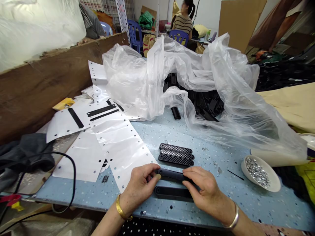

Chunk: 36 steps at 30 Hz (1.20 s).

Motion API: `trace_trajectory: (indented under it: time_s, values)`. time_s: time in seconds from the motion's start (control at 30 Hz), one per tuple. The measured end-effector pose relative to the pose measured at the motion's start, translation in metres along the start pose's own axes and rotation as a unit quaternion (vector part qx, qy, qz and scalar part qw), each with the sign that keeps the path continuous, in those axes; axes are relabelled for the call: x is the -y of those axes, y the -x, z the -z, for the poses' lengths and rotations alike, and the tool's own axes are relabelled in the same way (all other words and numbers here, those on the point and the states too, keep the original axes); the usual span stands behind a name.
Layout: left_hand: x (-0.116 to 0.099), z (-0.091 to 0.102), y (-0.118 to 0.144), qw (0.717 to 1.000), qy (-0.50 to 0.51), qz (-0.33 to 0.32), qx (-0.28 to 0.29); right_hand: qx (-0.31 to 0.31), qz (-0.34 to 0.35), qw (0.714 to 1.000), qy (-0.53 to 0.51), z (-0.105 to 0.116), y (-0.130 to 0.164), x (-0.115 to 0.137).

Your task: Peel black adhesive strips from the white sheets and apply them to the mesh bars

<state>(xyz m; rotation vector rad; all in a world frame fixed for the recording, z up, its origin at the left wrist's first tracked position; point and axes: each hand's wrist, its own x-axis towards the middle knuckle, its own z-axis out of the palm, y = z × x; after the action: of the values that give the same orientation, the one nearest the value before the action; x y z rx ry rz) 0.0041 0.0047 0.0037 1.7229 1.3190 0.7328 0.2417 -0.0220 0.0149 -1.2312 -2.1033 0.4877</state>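
My left hand point(141, 183) and my right hand point(203, 188) together hold a long black plastic strip point(171, 174) just above the blue speckled table point(221, 196), one hand at each end. A second black strip point(169, 191) lies flat right below it, partly under my right hand. Three ridged black strips point(176, 154) lie side by side just beyond my hands.
A white bowl of small silver screws point(259, 172) stands to the right. A big clear plastic bag point(197, 82) holding more black parts point(209, 105) fills the middle. White backing sheets point(115, 141) lie at left, with a black cable point(66, 160). A person sits far behind.
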Motion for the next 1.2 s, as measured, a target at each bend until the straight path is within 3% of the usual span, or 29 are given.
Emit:
trace_trajectory:
  time_s: [0.9, 1.2]
  values:
    - [-0.0017, 0.0006, -0.0001, 1.0, 0.002, 0.016, 0.01, 0.015, -0.005, 1.0, 0.017, -0.0002, -0.0032, 0.0025]
    - [0.0, -0.0006, 0.0, 1.0, 0.019, 0.008, -0.012, 0.013, -0.002, 1.0, 0.017, 0.0011, -0.0016, 0.0022]
